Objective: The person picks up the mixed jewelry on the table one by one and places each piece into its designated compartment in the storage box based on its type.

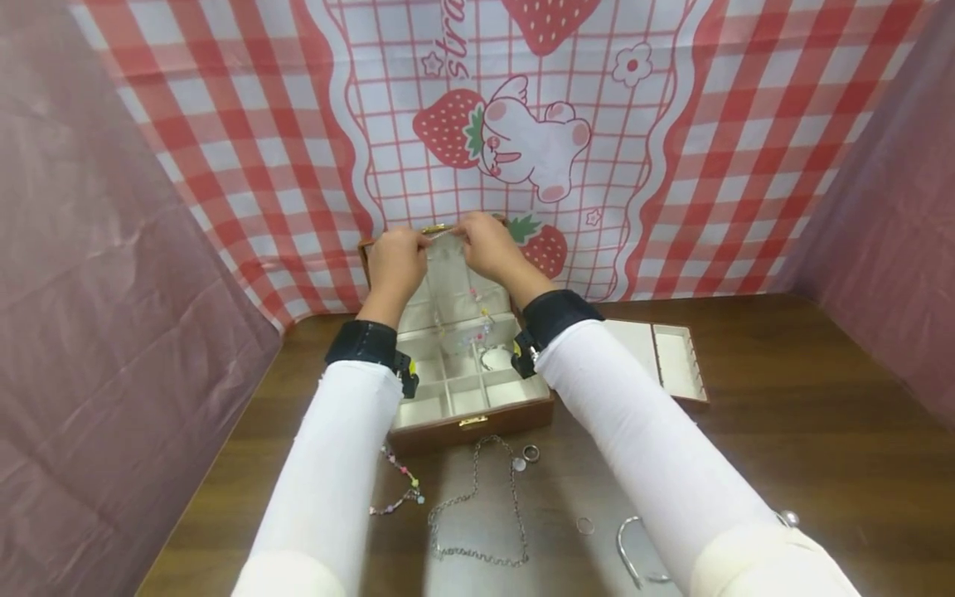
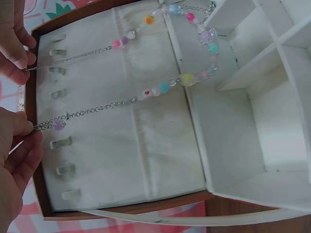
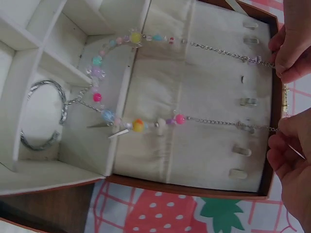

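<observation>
Soft light fills the head view; pale glare lies on the surface before the box, and the white sleeves nearly wash out. Wide-angle stretch shows toward the edges. Both wrist views look dimmer and greyer, the necklace slightly soft-edged

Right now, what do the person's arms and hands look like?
Both sleeves are long and plain white. Each wrist wears a wide black band with a small black gadget by it; the left one shows a bit of yellow. The left hand and right hand wear no gloves.
</observation>
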The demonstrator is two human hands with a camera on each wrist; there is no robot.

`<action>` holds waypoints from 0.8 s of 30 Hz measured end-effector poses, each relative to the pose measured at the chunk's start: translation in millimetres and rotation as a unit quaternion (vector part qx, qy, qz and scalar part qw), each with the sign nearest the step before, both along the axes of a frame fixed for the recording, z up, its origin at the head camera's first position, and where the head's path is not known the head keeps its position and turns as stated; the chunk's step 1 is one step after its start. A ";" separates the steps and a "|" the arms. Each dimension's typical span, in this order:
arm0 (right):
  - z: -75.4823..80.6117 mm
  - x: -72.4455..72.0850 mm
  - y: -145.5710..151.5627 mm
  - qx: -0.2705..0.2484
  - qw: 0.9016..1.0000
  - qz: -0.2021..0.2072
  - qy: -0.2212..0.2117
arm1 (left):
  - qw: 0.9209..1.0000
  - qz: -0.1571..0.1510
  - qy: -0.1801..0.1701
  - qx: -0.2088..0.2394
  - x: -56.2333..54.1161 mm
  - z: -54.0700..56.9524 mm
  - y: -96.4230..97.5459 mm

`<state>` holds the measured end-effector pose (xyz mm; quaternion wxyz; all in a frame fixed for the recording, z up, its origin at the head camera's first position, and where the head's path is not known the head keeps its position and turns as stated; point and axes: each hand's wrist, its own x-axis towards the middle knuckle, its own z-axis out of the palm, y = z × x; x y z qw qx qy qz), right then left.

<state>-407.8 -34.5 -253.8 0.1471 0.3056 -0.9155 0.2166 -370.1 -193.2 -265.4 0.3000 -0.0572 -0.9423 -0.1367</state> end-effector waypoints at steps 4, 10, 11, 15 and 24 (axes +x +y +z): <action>-4.3 -2.8 0.9 0.011 1.000 -0.002 -0.002 | 1.000 0.002 -0.003 0.016 -5.3 -1.9 2.2; -9.8 -3.4 0.2 0.013 1.000 0.001 -0.016 | 0.999 -0.002 -0.028 0.023 -9.9 -6.0 3.4; -11.0 -3.3 -0.1 0.015 1.000 0.001 -0.019 | 0.999 -0.003 -0.032 0.023 -10.7 -7.3 3.3; -15.0 -2.2 -1.4 0.020 1.000 0.000 -0.022 | 0.999 -0.006 -0.038 0.019 -12.9 -11.4 3.0; -17.4 -0.2 -2.2 0.015 1.000 -0.011 -0.024 | 0.997 -0.011 -0.070 0.015 -14.9 -10.5 5.3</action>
